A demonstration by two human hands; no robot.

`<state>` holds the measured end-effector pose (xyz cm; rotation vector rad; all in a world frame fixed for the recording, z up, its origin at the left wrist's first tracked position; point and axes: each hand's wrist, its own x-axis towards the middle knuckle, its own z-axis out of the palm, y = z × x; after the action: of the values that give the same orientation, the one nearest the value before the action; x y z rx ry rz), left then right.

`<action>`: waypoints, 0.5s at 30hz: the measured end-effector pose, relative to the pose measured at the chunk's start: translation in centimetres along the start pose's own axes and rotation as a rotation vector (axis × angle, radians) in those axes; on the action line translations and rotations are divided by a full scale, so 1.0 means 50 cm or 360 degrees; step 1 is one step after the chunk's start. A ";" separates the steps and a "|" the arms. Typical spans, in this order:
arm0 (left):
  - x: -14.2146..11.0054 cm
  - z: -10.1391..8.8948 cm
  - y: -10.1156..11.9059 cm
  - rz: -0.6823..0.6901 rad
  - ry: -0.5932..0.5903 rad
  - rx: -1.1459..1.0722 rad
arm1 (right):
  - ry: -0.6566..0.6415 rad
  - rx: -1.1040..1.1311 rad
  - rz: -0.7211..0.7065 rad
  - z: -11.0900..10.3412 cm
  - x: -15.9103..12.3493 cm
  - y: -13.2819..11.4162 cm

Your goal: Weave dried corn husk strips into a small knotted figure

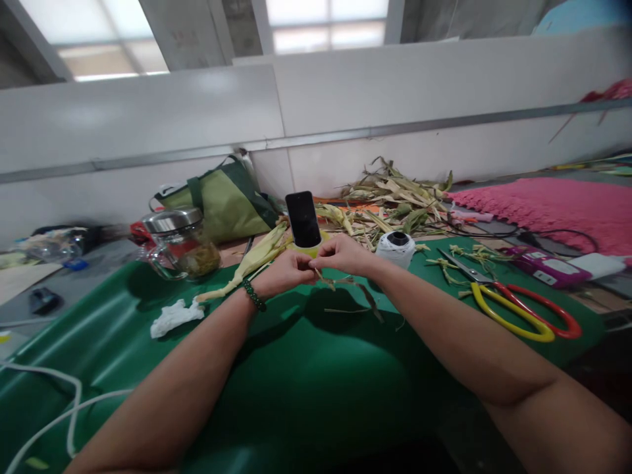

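My left hand [285, 273], with a dark green bead bracelet [254, 296] on its wrist, meets my right hand [345, 255] over the green mat [320, 368]. Fingers of both are closed in a pinch on a thin dry husk strip [326, 282], whose loose ends hang below my right hand. Just behind them a dark phone [303, 220] stands upright in a yellow holder [312, 249]. To the right of my right hand is a spool of white thread [395, 247]. Pale corn husks [251, 257] lie beyond my left hand.
Scissors [494, 286] with red and yellow handles lie at right, near a purple box [546, 266]. Dry husks [399, 197] are heaped at the back. A glass jug [180, 243], green bag [224, 201] and crumpled tissue [176, 317] are at left. White cables [74, 401] cross the near-left corner.
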<state>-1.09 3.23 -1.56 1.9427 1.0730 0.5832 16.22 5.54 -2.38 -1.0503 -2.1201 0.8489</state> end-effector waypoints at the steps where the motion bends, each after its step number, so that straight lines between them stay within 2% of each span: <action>1: 0.000 0.001 0.000 -0.0001 -0.0004 -0.0003 | 0.0006 0.0016 0.0000 0.002 0.001 0.002; 6: 0.000 0.004 0.002 -0.0036 0.0059 0.0009 | 0.0017 0.0092 -0.0016 0.009 0.000 -0.002; 9: 0.002 0.002 0.004 -0.0084 0.0090 0.0003 | 0.0184 0.0123 0.0028 0.007 -0.004 -0.017; 11: 0.003 0.001 0.004 -0.0093 0.0126 -0.0004 | 0.0237 0.0149 0.0154 0.007 -0.010 -0.028; 13: 0.004 0.000 0.002 -0.0056 0.0184 -0.0004 | 0.0188 0.0111 0.0230 0.009 -0.017 -0.037; 15: 0.004 0.000 0.000 0.0034 0.0256 0.0009 | 0.0158 -0.0048 0.0128 0.015 -0.023 -0.040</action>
<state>-1.00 3.43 -1.56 1.9402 1.1548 0.7599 15.36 3.42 -1.60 -1.1757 -2.0254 0.7878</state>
